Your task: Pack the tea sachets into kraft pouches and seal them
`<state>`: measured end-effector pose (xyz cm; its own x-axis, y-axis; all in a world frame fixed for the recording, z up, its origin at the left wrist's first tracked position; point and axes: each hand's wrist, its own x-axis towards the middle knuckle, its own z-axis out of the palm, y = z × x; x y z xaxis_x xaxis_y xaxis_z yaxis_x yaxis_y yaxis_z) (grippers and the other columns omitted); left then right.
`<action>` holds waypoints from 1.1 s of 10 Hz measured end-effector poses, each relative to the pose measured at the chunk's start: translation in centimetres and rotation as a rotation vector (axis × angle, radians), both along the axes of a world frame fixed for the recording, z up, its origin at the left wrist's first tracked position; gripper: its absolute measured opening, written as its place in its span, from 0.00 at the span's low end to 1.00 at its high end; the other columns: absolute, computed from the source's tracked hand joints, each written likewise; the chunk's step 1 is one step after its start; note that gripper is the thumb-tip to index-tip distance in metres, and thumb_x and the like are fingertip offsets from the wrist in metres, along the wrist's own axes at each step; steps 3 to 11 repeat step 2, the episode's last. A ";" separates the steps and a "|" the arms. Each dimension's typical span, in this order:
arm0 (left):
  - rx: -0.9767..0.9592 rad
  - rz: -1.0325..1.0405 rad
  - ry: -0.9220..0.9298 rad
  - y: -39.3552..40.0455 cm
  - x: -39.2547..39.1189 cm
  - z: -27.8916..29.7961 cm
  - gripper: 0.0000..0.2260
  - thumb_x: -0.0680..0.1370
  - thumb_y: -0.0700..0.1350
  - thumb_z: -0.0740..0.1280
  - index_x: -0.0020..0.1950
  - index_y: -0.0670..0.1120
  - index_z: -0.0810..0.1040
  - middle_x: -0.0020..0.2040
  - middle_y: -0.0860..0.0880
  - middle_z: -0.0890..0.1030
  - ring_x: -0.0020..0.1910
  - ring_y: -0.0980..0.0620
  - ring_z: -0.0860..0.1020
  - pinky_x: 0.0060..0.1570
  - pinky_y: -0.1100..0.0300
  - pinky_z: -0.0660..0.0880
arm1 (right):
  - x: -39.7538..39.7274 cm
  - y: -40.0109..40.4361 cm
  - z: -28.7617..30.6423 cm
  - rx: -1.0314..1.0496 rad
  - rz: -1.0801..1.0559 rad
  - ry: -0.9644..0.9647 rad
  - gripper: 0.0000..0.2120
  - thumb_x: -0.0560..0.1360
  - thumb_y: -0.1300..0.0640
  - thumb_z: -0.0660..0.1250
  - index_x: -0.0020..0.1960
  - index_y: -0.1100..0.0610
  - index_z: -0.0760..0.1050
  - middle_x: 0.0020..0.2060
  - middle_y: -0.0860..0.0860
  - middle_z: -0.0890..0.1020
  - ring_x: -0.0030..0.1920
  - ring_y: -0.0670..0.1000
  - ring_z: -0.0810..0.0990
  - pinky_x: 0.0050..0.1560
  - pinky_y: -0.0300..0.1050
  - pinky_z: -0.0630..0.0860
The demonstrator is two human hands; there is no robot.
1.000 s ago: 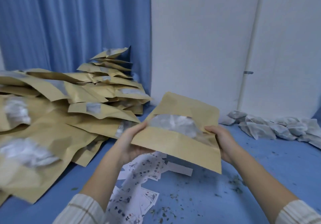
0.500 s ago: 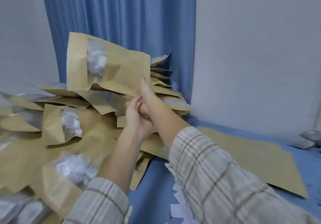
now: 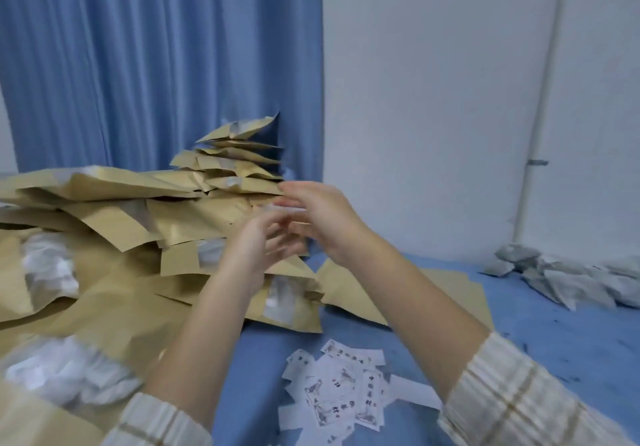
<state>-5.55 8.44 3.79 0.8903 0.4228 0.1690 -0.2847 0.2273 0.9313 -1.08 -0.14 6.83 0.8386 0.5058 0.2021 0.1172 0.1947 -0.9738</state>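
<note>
Kraft pouches (image 3: 114, 237) lie heaped on the blue table (image 3: 519, 341), many showing white sachets through their windows, the stack climbing against the blue curtain (image 3: 156, 64). Both hands hover at the heap's right edge, blurred: the left hand (image 3: 256, 248) has loosely spread fingers, the right hand (image 3: 322, 217) reaches flat with fingers extended, neither gripping anything. Loose grey tea sachets (image 3: 568, 279) sit far right; printed paper labels (image 3: 339, 390) lie scattered nearer.

Filled pouches (image 3: 114, 258) heap at left, loose sachets (image 3: 568, 279) far right, printed slips (image 3: 339, 390) in front between them.
</note>
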 end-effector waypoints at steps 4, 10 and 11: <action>0.461 -0.294 -0.449 -10.2 -8.4 7.3 0.17 0.68 0.37 0.68 0.56 0.42 0.79 0.48 0.44 0.84 0.46 0.45 0.83 0.43 0.54 0.81 | -11.8 -17.3 4.1 0.019 -0.180 -0.697 0.06 0.76 0.59 0.64 0.50 0.53 0.78 0.46 0.48 0.83 0.46 0.46 0.82 0.49 0.41 0.79; 0.461 -0.294 -0.449 -10.2 -8.4 7.3 0.17 0.68 0.37 0.68 0.56 0.42 0.79 0.48 0.44 0.84 0.46 0.45 0.83 0.43 0.54 0.81 | -11.8 -17.3 4.1 0.019 -0.180 -0.697 0.06 0.76 0.59 0.64 0.50 0.53 0.78 0.46 0.48 0.83 0.46 0.46 0.82 0.49 0.41 0.79; 0.461 -0.294 -0.449 -10.2 -8.4 7.3 0.17 0.68 0.37 0.68 0.56 0.42 0.79 0.48 0.44 0.84 0.46 0.45 0.83 0.43 0.54 0.81 | -11.8 -17.3 4.1 0.019 -0.180 -0.697 0.06 0.76 0.59 0.64 0.50 0.53 0.78 0.46 0.48 0.83 0.46 0.46 0.82 0.49 0.41 0.79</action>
